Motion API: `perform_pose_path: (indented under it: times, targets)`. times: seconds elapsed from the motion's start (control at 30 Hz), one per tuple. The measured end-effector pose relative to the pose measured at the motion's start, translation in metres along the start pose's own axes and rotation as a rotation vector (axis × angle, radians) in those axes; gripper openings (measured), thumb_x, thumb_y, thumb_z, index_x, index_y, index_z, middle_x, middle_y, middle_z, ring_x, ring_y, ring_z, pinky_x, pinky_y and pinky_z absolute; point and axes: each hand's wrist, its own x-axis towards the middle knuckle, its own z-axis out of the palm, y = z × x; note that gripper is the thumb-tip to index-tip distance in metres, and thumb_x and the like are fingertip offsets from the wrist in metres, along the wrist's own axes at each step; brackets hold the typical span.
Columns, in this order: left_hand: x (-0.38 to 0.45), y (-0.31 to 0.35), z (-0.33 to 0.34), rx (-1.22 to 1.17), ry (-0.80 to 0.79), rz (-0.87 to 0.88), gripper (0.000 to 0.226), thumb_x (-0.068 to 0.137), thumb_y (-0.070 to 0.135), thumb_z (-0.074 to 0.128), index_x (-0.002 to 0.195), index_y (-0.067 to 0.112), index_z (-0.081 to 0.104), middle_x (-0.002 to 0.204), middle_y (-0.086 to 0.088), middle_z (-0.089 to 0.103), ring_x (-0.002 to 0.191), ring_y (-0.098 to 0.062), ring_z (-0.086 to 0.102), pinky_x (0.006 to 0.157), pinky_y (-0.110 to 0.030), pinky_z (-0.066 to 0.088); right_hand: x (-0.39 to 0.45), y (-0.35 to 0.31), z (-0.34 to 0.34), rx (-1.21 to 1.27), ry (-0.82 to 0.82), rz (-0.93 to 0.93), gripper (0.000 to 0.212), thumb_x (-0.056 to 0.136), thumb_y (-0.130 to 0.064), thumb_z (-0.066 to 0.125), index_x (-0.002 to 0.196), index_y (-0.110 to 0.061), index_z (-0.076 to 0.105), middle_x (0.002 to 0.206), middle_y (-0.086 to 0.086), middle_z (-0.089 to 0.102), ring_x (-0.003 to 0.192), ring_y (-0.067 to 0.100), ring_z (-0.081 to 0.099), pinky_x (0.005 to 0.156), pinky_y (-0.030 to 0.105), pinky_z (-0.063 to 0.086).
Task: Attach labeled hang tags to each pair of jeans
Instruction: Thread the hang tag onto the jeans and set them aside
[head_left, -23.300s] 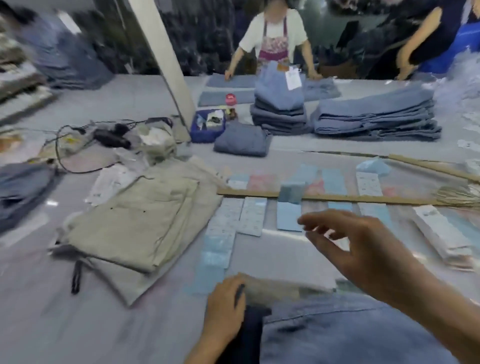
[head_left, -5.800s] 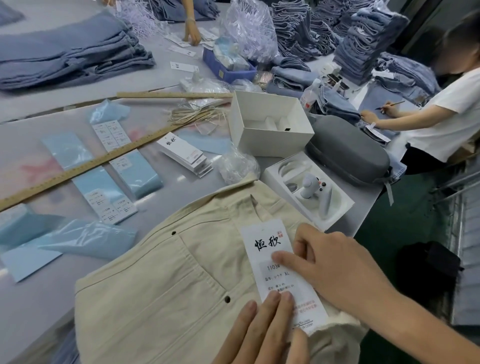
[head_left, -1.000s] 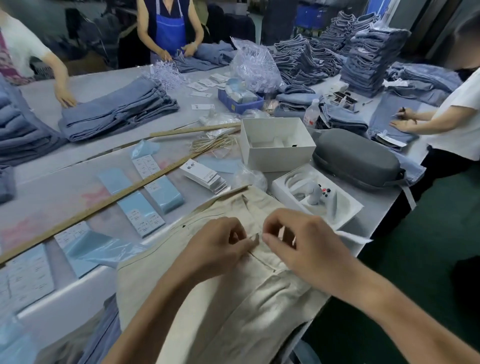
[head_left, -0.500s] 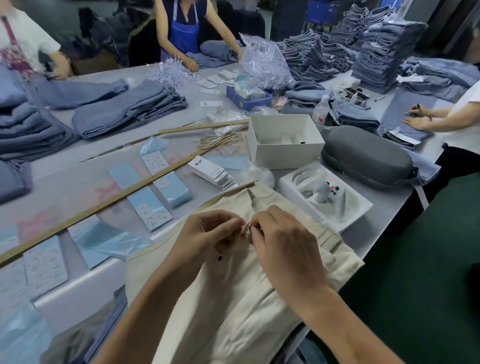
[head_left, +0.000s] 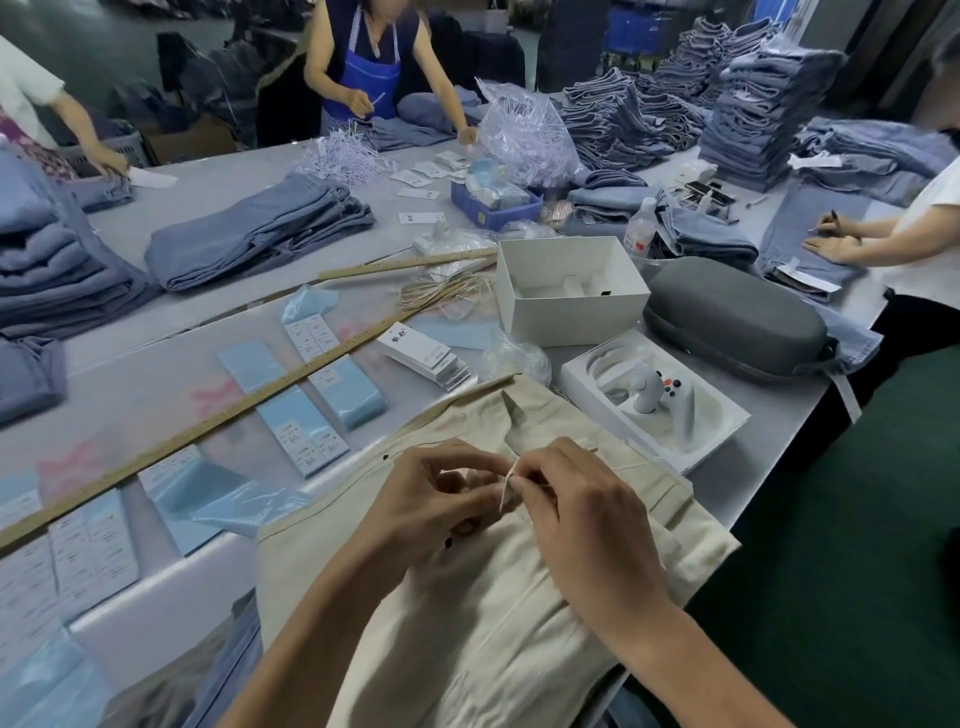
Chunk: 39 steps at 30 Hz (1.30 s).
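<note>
The cream jeans (head_left: 483, 613) lie on the surface (head_left: 156, 312) at its near edge. The right hand (head_left: 576, 499) pinches a thin pale string (head_left: 508, 480); the left hand (head_left: 436, 493) curls beside it, seemingly steadying it. The tag itself is hidden, so this pair looks mid-attachment. A stack of hang tags (head_left: 426, 355) waits nearby, unused.

The gray surface (head_left: 208, 312) holds cream pants (head_left: 519, 597) at 6 o'clock, a white box (head_left: 571, 306) at 1 o'clock, and blue jeans (head_left: 260, 228) at 11 o'clock.
</note>
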Motion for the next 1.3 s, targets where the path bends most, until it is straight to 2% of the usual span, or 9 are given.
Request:
perform_pose_path:
  times: [0.27, 0.4, 0.57, 0.7, 0.83, 0.93, 1.07, 1.2, 1.3]
  targets:
    - [-0.001, -0.005, 0.009, 0.013, 0.122, 0.032, 0.004, 0.086, 0.003, 0.078, 0.084, 0.004, 0.075, 0.054, -0.009, 0.057, 0.046, -0.014, 0.04, 0.043, -0.018, 0.032, 0.001, 0.012, 0.003, 0.102, -0.073, 0.08, 0.009, 0.094, -0.021, 0.067, 0.098, -0.029, 0.07, 0.095, -0.017, 0.065, 0.087, 0.006, 0.06, 0.077, 0.031, 0.052]
    - [-0.002, -0.005, 0.012, 0.052, 0.124, 0.096, 0.005, 0.09, 0.003, 0.074, 0.086, 0.003, 0.072, 0.059, -0.003, 0.061, 0.049, -0.012, 0.047, 0.045, -0.019, 0.037, 0.0, 0.012, 0.003, 0.154, -0.026, 0.072, 0.009, 0.092, -0.021, 0.07, 0.095, -0.03, 0.069, 0.093, -0.018, 0.066, 0.075, 0.001, 0.059, 0.073, 0.031, 0.053]
    - [-0.003, 0.003, -0.006, -0.284, 0.273, 0.117, 0.008, 0.093, 0.012, 0.067, 0.092, 0.007, 0.061, 0.097, -0.017, 0.076, 0.079, -0.026, 0.07, 0.056, -0.029, 0.055, 0.006, 0.018, -0.018, 0.238, 0.201, 0.034, 0.011, 0.093, -0.017, 0.066, 0.1, -0.025, 0.066, 0.1, -0.016, 0.059, 0.074, 0.003, 0.062, 0.068, 0.005, 0.044]
    - [-0.002, 0.022, -0.046, -0.531, 0.378, 0.218, 0.013, 0.092, 0.012, 0.057, 0.086, 0.021, 0.063, 0.096, -0.015, 0.077, 0.096, -0.027, 0.074, 0.079, -0.032, 0.06, 0.016, 0.052, -0.054, 0.174, 0.266, 0.083, 0.017, 0.096, -0.009, 0.061, 0.102, -0.02, 0.071, 0.102, -0.011, 0.065, 0.094, 0.008, 0.061, 0.076, 0.011, 0.046]
    - [-0.001, 0.039, -0.061, -0.576, 0.307, 0.272, 0.02, 0.098, 0.012, 0.053, 0.086, 0.022, 0.066, 0.081, -0.005, 0.071, 0.083, -0.02, 0.072, 0.077, -0.032, 0.059, 0.022, 0.062, -0.068, 0.183, 0.173, 0.078, 0.022, 0.098, -0.009, 0.06, 0.11, -0.022, 0.072, 0.113, -0.015, 0.067, 0.111, 0.011, 0.06, 0.089, 0.018, 0.047]
    - [0.001, 0.043, -0.051, -0.533, 0.294, 0.287, 0.018, 0.102, 0.013, 0.053, 0.091, 0.019, 0.065, 0.082, -0.005, 0.07, 0.081, -0.02, 0.07, 0.077, -0.035, 0.06, 0.032, 0.048, -0.064, 0.063, 0.117, -0.098, 0.026, 0.094, -0.013, 0.068, 0.118, -0.02, 0.073, 0.127, -0.007, 0.065, 0.122, 0.017, 0.056, 0.104, 0.027, 0.044]
    - [0.006, 0.048, -0.037, -0.547, 0.334, 0.286, 0.016, 0.103, 0.012, 0.051, 0.092, 0.017, 0.061, 0.078, -0.006, 0.067, 0.074, -0.02, 0.068, 0.073, -0.035, 0.06, 0.043, 0.033, -0.058, -0.105, -0.377, -0.166, 0.041, 0.091, -0.046, 0.068, 0.132, -0.04, 0.061, 0.134, -0.023, 0.059, 0.127, -0.008, 0.043, 0.122, 0.034, 0.024]
    - [0.007, 0.053, -0.041, -0.534, 0.364, 0.318, 0.014, 0.104, 0.012, 0.051, 0.095, 0.016, 0.06, 0.077, -0.006, 0.065, 0.073, -0.022, 0.068, 0.071, -0.035, 0.06, 0.05, 0.038, -0.069, -0.132, -0.419, -0.165, 0.029, 0.094, -0.054, 0.057, 0.121, -0.047, 0.063, 0.108, -0.035, 0.064, 0.111, -0.011, 0.056, 0.089, 0.018, 0.043]
    - [0.005, 0.054, -0.04, -0.494, 0.381, 0.323, 0.014, 0.104, 0.013, 0.052, 0.095, 0.017, 0.063, 0.077, -0.006, 0.064, 0.072, -0.019, 0.066, 0.07, -0.035, 0.059, 0.058, 0.041, -0.072, -0.015, -0.511, -0.172, 0.033, 0.095, -0.05, 0.056, 0.127, -0.046, 0.06, 0.121, -0.036, 0.061, 0.115, -0.013, 0.055, 0.093, 0.018, 0.046]
